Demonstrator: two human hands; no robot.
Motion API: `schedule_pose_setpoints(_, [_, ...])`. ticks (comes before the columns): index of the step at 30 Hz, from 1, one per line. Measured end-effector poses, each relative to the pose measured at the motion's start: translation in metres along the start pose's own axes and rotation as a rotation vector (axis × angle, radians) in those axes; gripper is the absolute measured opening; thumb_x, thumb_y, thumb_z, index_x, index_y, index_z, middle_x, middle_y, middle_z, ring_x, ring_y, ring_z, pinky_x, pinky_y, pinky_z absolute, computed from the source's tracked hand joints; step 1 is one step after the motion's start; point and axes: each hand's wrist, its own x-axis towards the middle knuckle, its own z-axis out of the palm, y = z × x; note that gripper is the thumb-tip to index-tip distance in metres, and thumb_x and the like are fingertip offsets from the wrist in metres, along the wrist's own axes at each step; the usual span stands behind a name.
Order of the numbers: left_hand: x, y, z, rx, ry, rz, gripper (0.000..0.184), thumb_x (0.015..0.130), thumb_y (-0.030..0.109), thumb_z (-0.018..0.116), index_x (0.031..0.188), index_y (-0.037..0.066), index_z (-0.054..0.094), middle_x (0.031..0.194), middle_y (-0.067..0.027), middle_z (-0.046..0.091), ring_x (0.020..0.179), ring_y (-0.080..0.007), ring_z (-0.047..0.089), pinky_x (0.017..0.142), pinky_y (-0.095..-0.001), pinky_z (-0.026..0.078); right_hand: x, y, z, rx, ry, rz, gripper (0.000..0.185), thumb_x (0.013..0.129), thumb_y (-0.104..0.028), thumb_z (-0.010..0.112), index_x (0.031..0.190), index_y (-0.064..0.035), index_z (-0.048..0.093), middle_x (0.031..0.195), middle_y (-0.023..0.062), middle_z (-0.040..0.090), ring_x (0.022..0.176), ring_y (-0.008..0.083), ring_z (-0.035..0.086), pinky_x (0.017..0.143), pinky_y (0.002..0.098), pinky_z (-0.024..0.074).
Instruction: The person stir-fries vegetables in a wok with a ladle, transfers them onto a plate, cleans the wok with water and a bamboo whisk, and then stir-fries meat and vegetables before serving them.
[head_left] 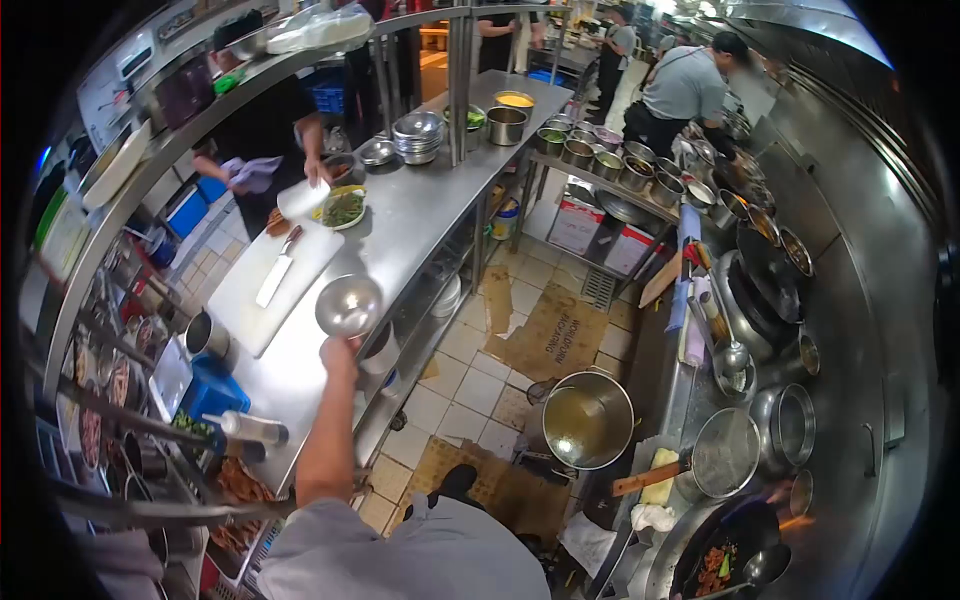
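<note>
My left hand point(340, 352) reaches out over the steel counter point(420, 210), its fingers closed on the near rim of a shiny metal bowl point(349, 306). Nothing shows inside the bowl. Just beyond it, a knife point(277, 270) with a brown handle lies on a white cutting board point(240, 290). My right hand is out of view. At the lower right, a wok point(690, 560) holds pieces of red-brown and green food, with a ladle point(766, 566) resting in it.
Across the counter, a person's hand point(318, 172) holds a white item near a plate of greens point(343, 207). A large pot of yellowish liquid point(588, 420) stands near the floor cardboard point(552, 340). A strainer point(724, 452) sits by the stove. Another person point(685, 85) works farther back.
</note>
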Motion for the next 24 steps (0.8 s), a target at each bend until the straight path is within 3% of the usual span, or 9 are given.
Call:
schedule_pose_setpoints(1, [0.018,-0.002,-0.014,0.059,-0.033,0.032,0.022,0.092,0.015,0.064,0.091,-0.006,0.066,0.081,-0.0143,0.067,0.070,-0.0219,0.067,0.057,-0.0318,0.054,-0.003,-0.013,0.005,0.367,-0.022,0.395,0.025,0.098,-0.013,0.056,0.107,0.0070,0.069,0.067,0.0097,0.056,0.057,0.0195,0.051,0.051,0.0337,0.0447])
schedule_pose_setpoints(3, [0.012,0.016,-0.013,-0.055,-0.075,-0.106,0.051,0.101,0.045,0.062,0.121,-0.001,0.051,0.099,-0.0114,0.060,0.071,-0.0207,0.066,0.052,-0.0306,0.058,-0.006,-0.008,0.006,0.476,-0.030,0.458,0.025,0.100,-0.011,0.054,0.114,0.0058,0.066,0.068,0.0077,0.055,0.055,0.0178,0.050,0.048,0.0320,0.0407])
schedule_pose_setpoints(5, [-0.045,0.052,0.025,-0.005,0.044,-0.198,0.040,0.102,0.038,0.062,0.119,0.004,0.051,0.100,-0.0108,0.058,0.067,-0.0187,0.063,0.051,-0.0297,0.057,-0.010,0.001,0.009,0.591,-0.037,0.521,0.027,0.101,-0.009,0.052,0.121,0.0045,0.064,0.069,0.0057,0.054,0.054,0.0161,0.049,0.044,0.0302,0.0368])
schedule_pose_setpoints(7, [-0.044,-0.015,0.032,0.098,-0.259,-0.111,0.030,0.103,0.032,0.061,0.115,0.006,0.051,0.097,-0.0101,0.059,0.061,-0.0163,0.060,0.049,-0.0299,0.056,-0.009,0.011,0.010,0.688,-0.052,0.539,0.026,0.100,-0.013,0.055,0.120,0.0005,0.067,0.067,0.0040,0.053,0.052,0.0157,0.049,0.043,0.0310,0.0372])
schedule_pose_setpoints(10, [-0.154,-0.097,0.092,0.359,-0.751,-0.048,0.027,0.100,0.022,0.064,0.118,0.008,0.049,0.088,-0.0075,0.058,0.055,-0.0159,0.058,0.046,-0.0321,0.054,-0.019,0.039,-0.001,0.836,-0.041,0.576,0.025,0.100,-0.019,0.061,0.118,-0.0055,0.071,0.063,0.0014,0.052,0.049,0.0151,0.049,0.042,0.0321,0.0377])
schedule_pose_setpoints(13, [-0.326,-0.124,0.129,0.538,-1.427,-0.254,0.044,0.093,0.016,0.072,0.130,0.010,0.048,0.102,-0.0078,0.061,0.077,-0.0150,0.062,0.059,-0.0309,0.055,-0.045,0.011,-0.021,0.624,0.111,0.630,0.011,0.097,-0.020,0.068,0.104,-0.0116,0.069,0.060,-0.0042,0.044,0.048,0.0101,0.044,0.042,0.0294,0.0342])
schedule_pose_setpoints(14, [-0.383,-0.114,0.136,0.570,-1.706,-0.303,0.049,0.092,0.017,0.073,0.133,0.010,0.048,0.106,-0.0088,0.061,0.082,-0.0145,0.062,0.064,-0.0307,0.055,-0.055,-0.005,-0.021,0.623,0.183,0.628,0.007,0.097,-0.019,0.068,0.096,-0.0168,0.062,0.063,-0.0104,0.032,0.047,0.0021,0.029,0.040,0.0236,0.0217])
schedule_pose_setpoints(17, [-0.497,-0.115,0.147,0.675,-2.133,0.074,0.057,0.089,0.018,0.076,0.137,0.007,0.048,0.115,-0.0129,0.058,0.087,-0.0162,0.062,0.074,-0.0322,0.053,-0.066,0.002,-0.045,0.781,0.189,0.577,0.012,0.096,-0.017,0.067,0.106,-0.0140,0.063,0.061,-0.0083,0.039,0.044,0.0046,0.034,0.038,0.0242,0.0271])
schedule_pose_setpoints(24, [-0.622,-0.162,0.174,0.859,-2.248,0.728,0.073,0.082,0.025,0.079,0.143,0.004,0.045,0.125,-0.0225,0.056,0.118,-0.0392,0.054,0.101,-0.0472,0.045,-0.068,0.038,-0.090,0.705,0.256,0.648,0.016,0.095,-0.004,0.061,0.110,-0.0079,0.058,0.060,-0.0029,0.046,0.039,0.0073,0.036,0.033,0.0258,0.0310])
